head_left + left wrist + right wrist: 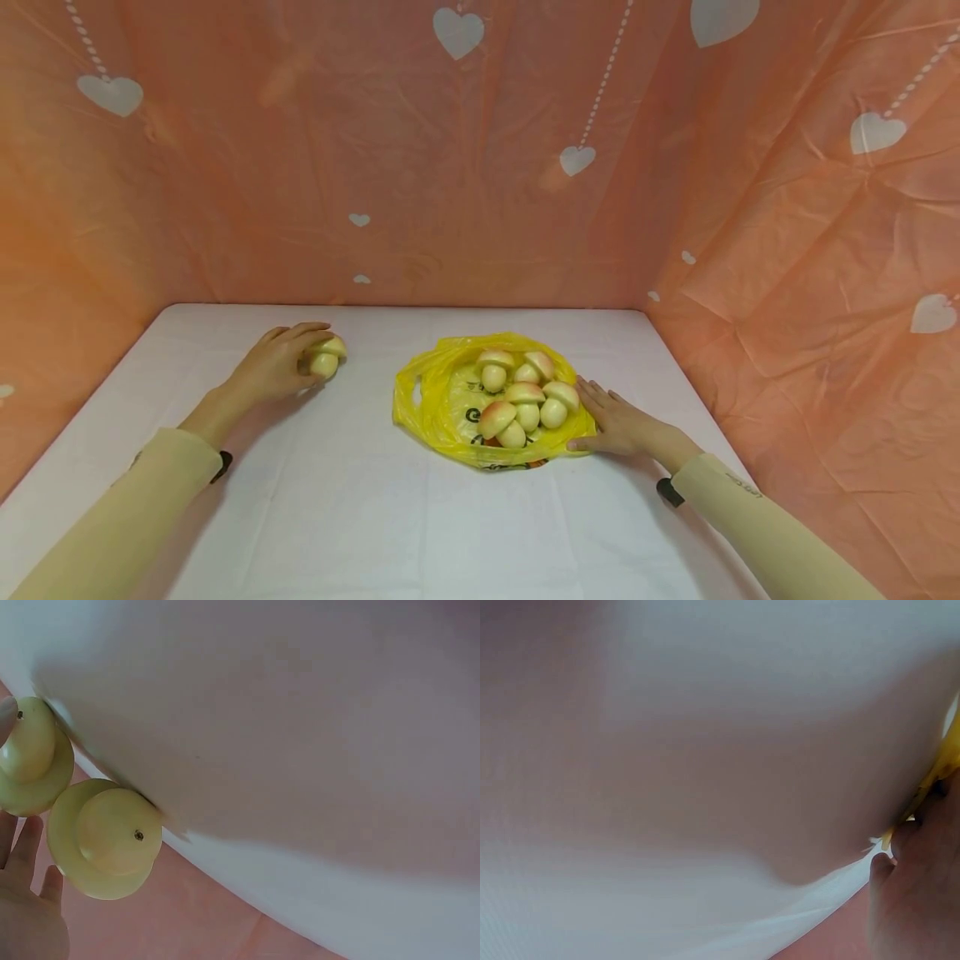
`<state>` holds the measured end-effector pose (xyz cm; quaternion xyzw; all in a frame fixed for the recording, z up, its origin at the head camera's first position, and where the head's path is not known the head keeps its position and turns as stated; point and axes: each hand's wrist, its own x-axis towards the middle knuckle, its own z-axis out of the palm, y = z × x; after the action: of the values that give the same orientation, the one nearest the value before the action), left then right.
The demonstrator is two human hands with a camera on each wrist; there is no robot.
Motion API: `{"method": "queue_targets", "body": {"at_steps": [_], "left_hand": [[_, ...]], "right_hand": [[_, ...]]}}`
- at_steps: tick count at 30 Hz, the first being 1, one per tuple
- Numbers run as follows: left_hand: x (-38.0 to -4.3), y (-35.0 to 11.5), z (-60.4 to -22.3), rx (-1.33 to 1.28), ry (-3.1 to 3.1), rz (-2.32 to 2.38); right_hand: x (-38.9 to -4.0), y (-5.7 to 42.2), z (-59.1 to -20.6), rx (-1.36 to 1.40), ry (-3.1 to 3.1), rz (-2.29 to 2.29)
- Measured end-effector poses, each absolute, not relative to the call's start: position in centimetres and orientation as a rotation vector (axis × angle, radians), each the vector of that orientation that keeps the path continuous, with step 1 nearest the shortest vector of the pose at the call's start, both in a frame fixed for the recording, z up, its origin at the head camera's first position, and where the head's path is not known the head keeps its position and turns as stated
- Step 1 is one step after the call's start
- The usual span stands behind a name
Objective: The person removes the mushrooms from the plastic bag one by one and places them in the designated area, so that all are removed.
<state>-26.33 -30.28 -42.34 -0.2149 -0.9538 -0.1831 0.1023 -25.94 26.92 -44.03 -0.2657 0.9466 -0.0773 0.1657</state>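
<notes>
At the left of the table, my left hand (281,360) curls its fingers and thumb about a toy mushroom (30,754), which is mostly hidden by the hand in the head view. Another pale mushroom (327,358) stands right beside it. To the right lies a yellow plastic bag (427,408), its mouth spread wide. Inside are several mushrooms (527,398) with pale stems and reddish-tinged caps. My right hand (626,425) rests at the bag's right edge, fingers extended over the rim and thumb on the near side.
A white cloth covers the table (337,517). Orange curtain walls (405,167) with white hearts enclose its back and sides. One bag handle loop (408,396) points left, towards the left hand.
</notes>
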Motion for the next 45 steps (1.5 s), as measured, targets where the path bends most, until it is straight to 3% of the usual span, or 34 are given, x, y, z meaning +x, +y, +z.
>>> {"method": "queue_targets", "body": {"at_steps": [12, 23, 45], "left_hand": [[-25.6, -28.3, -42.2, -0.636, -2.587, -0.635], [-24.9, -23.3, -42.3, -0.676, -2.291, -0.774], [-21.9, -13.5, -42.3, -0.838, -2.421, -0.945]], "right_hand": [[-25.8, 27.0, -44.0, -0.756, 2.708, -0.229], [-25.8, 26.9, -44.1, -0.76, 2.7, -0.216], [-25.8, 26.8, -43.8, -0.77, 2.699, -0.225]]}}
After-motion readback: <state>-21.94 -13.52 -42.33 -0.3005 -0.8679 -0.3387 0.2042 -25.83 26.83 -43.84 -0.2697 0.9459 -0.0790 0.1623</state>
